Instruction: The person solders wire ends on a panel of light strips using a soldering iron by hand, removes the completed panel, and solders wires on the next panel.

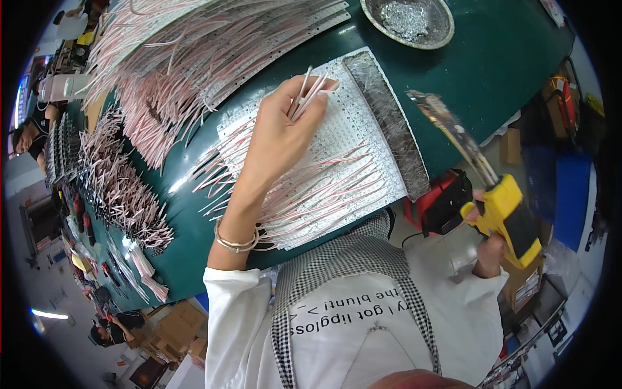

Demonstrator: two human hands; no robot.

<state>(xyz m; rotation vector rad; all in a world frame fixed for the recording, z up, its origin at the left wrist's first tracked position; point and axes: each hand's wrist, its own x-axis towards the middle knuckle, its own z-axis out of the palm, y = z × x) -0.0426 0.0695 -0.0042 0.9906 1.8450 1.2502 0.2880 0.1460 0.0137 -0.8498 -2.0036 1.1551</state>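
My left hand (285, 123) is closed around a small bundle of pink and white wires (310, 94), held over the far part of a white circuit board panel (372, 133). Rows of similar wires (324, 188) lie across the panel's near part and stick out past its left edge. A dark, scuffed strip (392, 123) runs along the panel's right side. Off to the right, my right hand (489, 249) grips a yellow and black pistol-shaped soldering gun (508, 217). Its long, scorched metal tip points up and left, apart from the panel.
A metal bowl (414, 23) of silvery scraps stands on the green table (492, 65) at the back. Stacked wired panels (214, 52) fill the far left, with wire bundles (123, 175) beside them. A red and black case (440, 201) is below the table edge. Other people sit far left.
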